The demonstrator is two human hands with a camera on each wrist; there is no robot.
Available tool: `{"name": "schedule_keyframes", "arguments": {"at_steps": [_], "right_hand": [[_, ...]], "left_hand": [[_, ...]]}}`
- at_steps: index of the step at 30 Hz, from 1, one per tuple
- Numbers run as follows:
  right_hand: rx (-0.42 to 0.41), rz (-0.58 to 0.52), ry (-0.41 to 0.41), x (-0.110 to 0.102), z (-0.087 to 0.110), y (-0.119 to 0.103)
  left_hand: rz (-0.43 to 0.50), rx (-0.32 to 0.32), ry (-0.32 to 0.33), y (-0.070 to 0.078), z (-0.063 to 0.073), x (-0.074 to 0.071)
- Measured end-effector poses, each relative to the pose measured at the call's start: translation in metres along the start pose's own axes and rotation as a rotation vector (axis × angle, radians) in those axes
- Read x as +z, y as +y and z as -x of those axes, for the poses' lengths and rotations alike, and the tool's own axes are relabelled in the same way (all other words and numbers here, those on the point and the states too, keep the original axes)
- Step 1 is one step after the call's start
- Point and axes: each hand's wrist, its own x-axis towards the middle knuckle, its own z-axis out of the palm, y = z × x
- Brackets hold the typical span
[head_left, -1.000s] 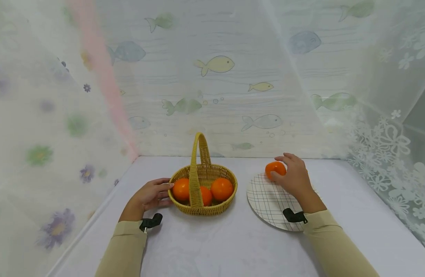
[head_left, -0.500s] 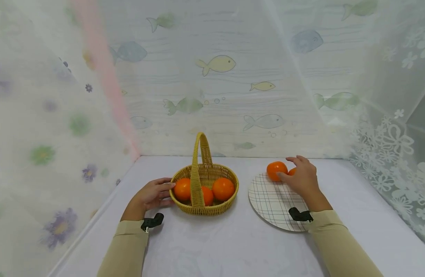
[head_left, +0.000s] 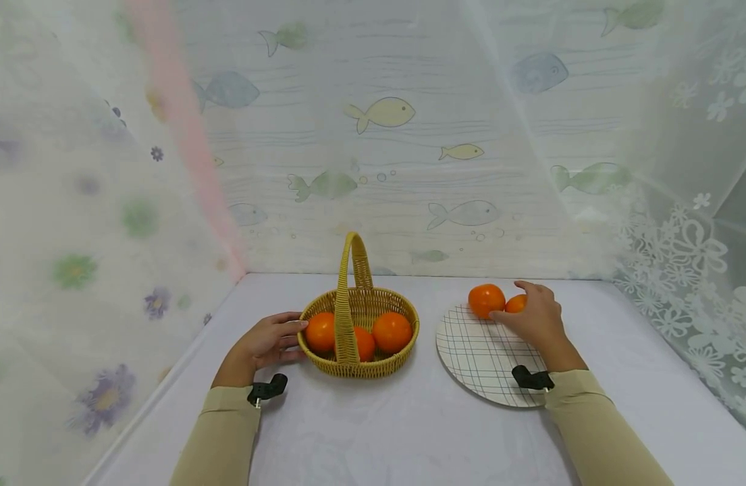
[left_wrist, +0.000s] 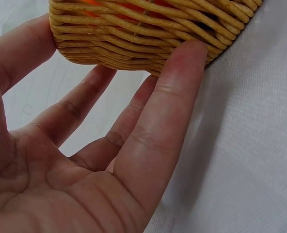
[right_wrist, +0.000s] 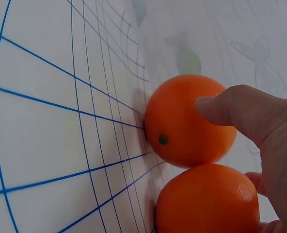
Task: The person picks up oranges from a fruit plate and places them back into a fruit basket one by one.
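On the left, my left hand (head_left: 268,344) rests against a yellow wicker basket (head_left: 373,368) with a tall handle. In the left wrist view its fingers (left_wrist: 158,121) lie fairly straight, tips at the woven wall (left_wrist: 119,41). Three oranges sit in the basket, one an orange (head_left: 391,332) at its right side. At the right, my right hand (head_left: 538,320) is over a round checked plate (head_left: 476,358). Its fingers reach around an orange (right_wrist: 206,201) at the plate's far side. The thumb (right_wrist: 221,107) overlaps another orange (right_wrist: 187,131) beside it.
A white cloth (head_left: 360,432) covers the table. A curtain with printed fish (head_left: 385,113) hangs along the back edge. Sheer flowered fabric (head_left: 105,398) slopes down at the left, and lace (head_left: 682,250) hangs at the right.
My right hand has come away from the first orange, moved right and lowered around the second one, which has come into view. The left hand stays at the basket.
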Motion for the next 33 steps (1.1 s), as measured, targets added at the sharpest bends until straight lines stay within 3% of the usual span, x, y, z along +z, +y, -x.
{"name": "schedule_keyframes", "arguments": {"at_steps": [16, 33], "right_hand": [[0.165, -0.037, 0.002, 0.001, 0.0, 0.0052], [0.181, -0.075, 0.075, -0.0039, 0.0022, -0.0003]], "left_hand": [[-0.007, 0.012, -0.005, -0.0021, -0.0014, -0.0006], [-0.009, 0.005, 0.013, -0.0017, -0.0008, 0.0001]]}}
